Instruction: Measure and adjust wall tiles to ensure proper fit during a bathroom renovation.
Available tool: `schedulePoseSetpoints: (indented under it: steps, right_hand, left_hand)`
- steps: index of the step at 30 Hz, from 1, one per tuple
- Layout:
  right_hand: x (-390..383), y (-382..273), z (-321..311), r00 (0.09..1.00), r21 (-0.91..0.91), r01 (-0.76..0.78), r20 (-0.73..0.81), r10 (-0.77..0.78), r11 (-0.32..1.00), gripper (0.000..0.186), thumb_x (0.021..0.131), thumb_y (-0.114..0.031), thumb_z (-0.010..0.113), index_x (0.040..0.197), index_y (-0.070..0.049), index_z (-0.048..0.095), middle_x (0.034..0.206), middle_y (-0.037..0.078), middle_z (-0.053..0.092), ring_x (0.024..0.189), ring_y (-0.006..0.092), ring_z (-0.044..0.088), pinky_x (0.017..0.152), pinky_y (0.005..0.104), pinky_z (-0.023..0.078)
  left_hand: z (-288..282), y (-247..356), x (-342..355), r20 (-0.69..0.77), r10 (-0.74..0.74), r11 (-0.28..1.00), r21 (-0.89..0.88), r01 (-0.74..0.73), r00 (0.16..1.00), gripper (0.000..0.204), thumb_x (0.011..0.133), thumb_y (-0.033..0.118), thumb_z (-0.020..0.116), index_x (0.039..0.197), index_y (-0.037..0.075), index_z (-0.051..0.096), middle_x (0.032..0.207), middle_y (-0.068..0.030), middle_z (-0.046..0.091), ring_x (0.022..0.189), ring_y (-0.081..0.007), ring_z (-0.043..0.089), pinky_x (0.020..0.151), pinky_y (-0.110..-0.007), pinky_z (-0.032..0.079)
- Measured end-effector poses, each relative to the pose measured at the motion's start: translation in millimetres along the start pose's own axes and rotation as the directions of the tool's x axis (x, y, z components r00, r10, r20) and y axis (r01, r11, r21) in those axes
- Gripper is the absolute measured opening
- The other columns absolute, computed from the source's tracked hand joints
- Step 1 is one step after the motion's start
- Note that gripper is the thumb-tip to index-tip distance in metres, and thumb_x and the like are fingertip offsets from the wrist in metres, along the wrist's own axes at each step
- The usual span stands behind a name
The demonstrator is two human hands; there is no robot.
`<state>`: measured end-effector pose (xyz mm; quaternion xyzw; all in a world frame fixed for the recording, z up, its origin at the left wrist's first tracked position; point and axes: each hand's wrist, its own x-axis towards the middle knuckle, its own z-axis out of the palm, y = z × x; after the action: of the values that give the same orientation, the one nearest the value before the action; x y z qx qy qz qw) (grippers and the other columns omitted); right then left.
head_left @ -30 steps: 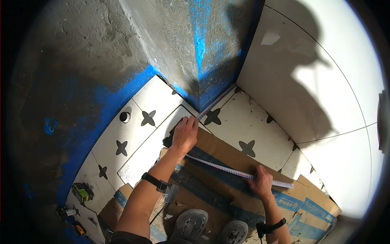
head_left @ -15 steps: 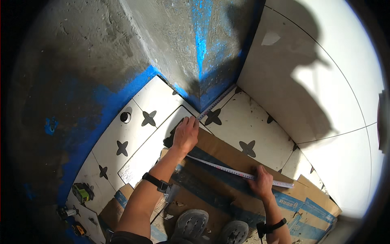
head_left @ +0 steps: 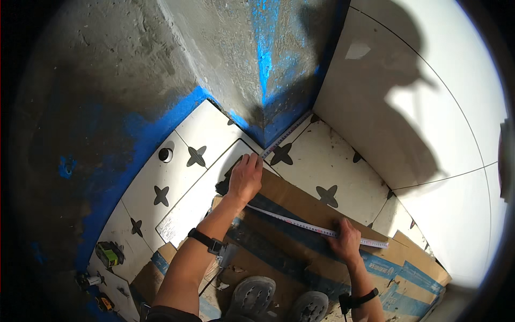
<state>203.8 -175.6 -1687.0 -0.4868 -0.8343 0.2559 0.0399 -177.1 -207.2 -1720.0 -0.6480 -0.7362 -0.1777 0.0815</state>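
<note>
My left hand [head_left: 245,180] is closed on a white measuring tape [head_left: 289,220] beside the wall's outer corner. One stretch of the tape runs past that corner along the foot of the wall. Another stretch sags from under my left hand to my right hand [head_left: 345,240], whose fingers are closed on it near its free end. No tape case shows. Under the tape lies brown cardboard [head_left: 300,199] with blue bands. Left of my left hand is a white tile [head_left: 201,196] with a dark edge line, partly hidden by my forearm.
White floor tiles [head_left: 306,166] bear dark petal motifs. A bare grey wall [head_left: 214,37] with blue coating juts in; a white-tiled wall [head_left: 461,134] stands right. A small round black-and-white object [head_left: 166,155] and a green-and-black device [head_left: 109,253] sit left. My grey shoes [head_left: 255,295] are on the cardboard.
</note>
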Motion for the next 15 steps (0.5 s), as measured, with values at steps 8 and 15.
schedulePoseSetpoints:
  steps: [8, 15]
  right_hand:
    - [0.2, 2.2, -1.1, 0.999, 0.010, -0.023, 0.036, 0.022, 1.000, 0.052, 0.075, -0.024, 0.086, 0.118, -0.008, 0.062, 0.104, 0.015, 0.068, 0.100, 0.0398, 0.069, 0.081, 0.0487, 0.054]
    - [-0.2, 8.6, 5.3, 0.998, -0.011, 0.043, -0.034, -0.044, 0.999, 0.048, 0.075, -0.026, 0.086, 0.111, -0.007, 0.061, 0.099, 0.016, 0.068, 0.094, 0.0413, 0.068, 0.077, 0.0497, 0.053]
  left_hand:
    - [-1.7, 1.8, 0.3, 0.028, -0.008, 1.000, 0.010, 0.007, 1.000, 0.037, 0.075, -0.001, 0.068, 0.112, -0.004, 0.069, 0.108, -0.0125, 0.056, 0.104, -0.0293, 0.059, 0.087, -0.038, 0.056]
    - [-5.3, 4.1, 1.7, 0.037, -0.016, 1.000, 0.012, 0.015, 0.999, 0.036, 0.076, 0.000, 0.067, 0.112, -0.004, 0.069, 0.107, -0.0120, 0.056, 0.105, -0.0288, 0.059, 0.087, -0.038, 0.056]
